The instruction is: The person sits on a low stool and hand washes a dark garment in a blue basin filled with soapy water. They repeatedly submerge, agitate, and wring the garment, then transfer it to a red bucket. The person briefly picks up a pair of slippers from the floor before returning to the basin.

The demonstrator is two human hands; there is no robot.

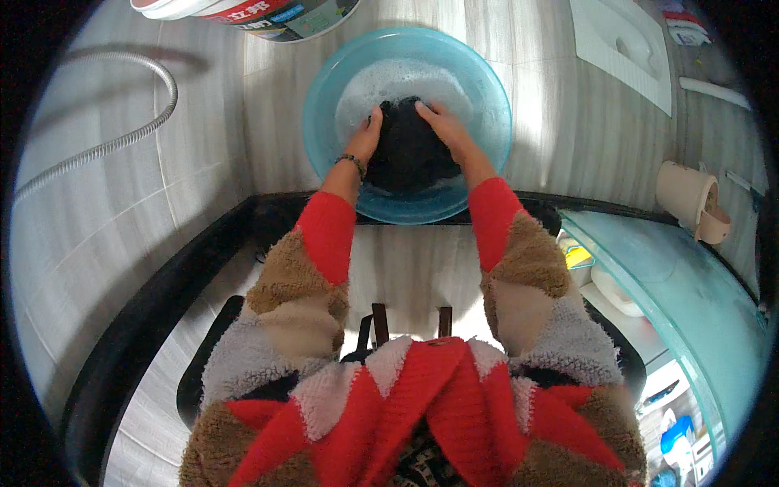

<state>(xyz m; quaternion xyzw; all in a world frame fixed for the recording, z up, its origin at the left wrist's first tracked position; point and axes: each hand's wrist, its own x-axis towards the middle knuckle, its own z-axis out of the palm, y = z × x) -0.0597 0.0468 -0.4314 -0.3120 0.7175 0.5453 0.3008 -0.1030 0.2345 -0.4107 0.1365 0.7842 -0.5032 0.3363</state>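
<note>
A round blue plastic basin (pixel 316 122) stands on the tiled floor in front of me, with white suds (pixel 420 76) on the water in it. A dark, wet cloth item (pixel 408 149) lies bunched in the basin. My left hand (pixel 366 137) grips its left edge, thumb uppermost, a beaded bracelet (pixel 352 163) at the wrist. Its upper right edge is in my right hand (pixel 447 129). The fingertips of both hands are partly hidden by the cloth and the suds.
A paint bucket (pixel 280 21) stands beyond the basin at the upper left. A metal shower hose (pixel 122 140) curves along the left. A squat toilet (pixel 633 49) is set in the floor at the upper right. Black edging (pixel 182 292) and a glass panel (pixel 681 274) lie nearer me.
</note>
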